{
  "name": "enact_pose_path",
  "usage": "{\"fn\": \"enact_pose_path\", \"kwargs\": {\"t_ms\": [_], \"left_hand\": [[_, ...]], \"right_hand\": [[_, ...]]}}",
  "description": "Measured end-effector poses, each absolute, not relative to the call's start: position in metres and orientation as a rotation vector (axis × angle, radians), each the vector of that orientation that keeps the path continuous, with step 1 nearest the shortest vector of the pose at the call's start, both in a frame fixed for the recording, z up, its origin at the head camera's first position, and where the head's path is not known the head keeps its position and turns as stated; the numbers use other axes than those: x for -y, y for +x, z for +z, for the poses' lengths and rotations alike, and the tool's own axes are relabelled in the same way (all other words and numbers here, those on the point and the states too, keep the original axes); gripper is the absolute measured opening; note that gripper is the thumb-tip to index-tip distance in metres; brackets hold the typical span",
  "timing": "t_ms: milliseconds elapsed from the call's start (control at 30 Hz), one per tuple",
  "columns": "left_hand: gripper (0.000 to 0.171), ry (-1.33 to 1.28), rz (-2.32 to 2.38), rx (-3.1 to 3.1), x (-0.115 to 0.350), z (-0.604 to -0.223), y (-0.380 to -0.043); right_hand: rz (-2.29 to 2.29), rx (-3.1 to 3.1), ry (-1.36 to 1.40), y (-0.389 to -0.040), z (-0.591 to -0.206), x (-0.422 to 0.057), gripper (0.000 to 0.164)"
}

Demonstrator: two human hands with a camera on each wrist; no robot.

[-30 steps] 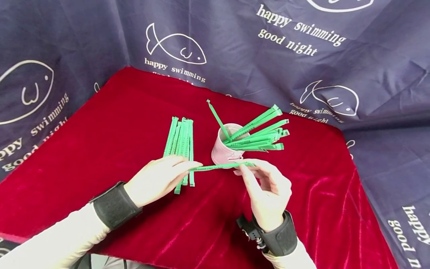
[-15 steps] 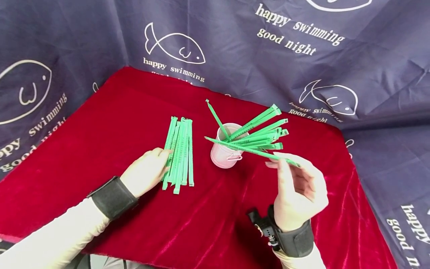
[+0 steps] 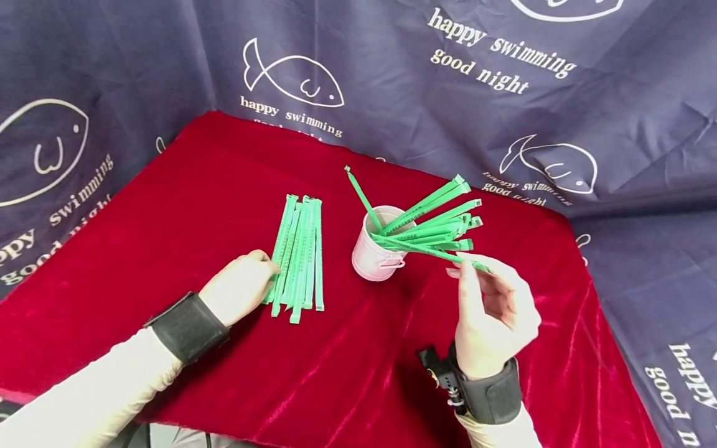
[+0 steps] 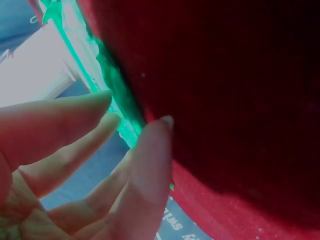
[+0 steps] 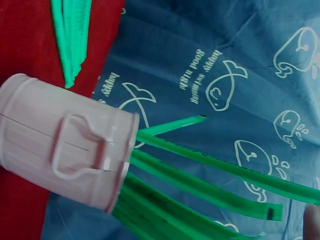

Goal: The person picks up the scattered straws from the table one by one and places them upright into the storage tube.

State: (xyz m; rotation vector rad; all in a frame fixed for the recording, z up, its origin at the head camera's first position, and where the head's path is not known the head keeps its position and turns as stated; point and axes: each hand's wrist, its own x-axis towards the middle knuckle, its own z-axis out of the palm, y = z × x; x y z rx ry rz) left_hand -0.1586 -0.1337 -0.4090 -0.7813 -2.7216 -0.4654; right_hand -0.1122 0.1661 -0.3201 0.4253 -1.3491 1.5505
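Green paper-wrapped straws (image 3: 299, 249) lie side by side in a pile on the red cloth. My left hand (image 3: 241, 286) is at the pile's left edge. In the left wrist view its thumb and index fingertip stand apart, the edge of the straws (image 4: 117, 85) between them. My right hand (image 3: 495, 311) pinches one wrapped straw (image 3: 431, 251) by its outer end. That straw slants across the rim of a small pink bucket (image 3: 372, 260), its far end among the straws there. In the right wrist view the held straw (image 5: 225, 165) runs from the bucket mouth to a fingertip.
Several straws (image 3: 439, 194) lean out of the bucket to the right, and one straw (image 3: 361, 198) leans left. The bucket's wire handle (image 3: 392, 264) hangs at its front. A dark blue curtain (image 3: 392, 74) with fish prints stands behind the red cloth (image 3: 235, 174).
My right hand has carried the straw rightward from between both hands, and its far end has gone down into the bucket. My left hand has let go and drawn back to the pile's left edge.
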Motion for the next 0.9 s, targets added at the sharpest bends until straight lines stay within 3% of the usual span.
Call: {"fn": "enact_pose_path", "kwargs": {"t_ms": [533,900], "left_hand": [[0.012,-0.752,-0.463,2.701,0.136,-0.413,-0.162],[0.024,-0.708,-0.518,2.772,0.135,-0.411,-0.162]], "right_hand": [[1.478,1.646,0.335,-0.125,-0.342,-0.167,0.019],[1.392,1.838,0.237,-0.134,-0.357,-0.170,0.016]]}}
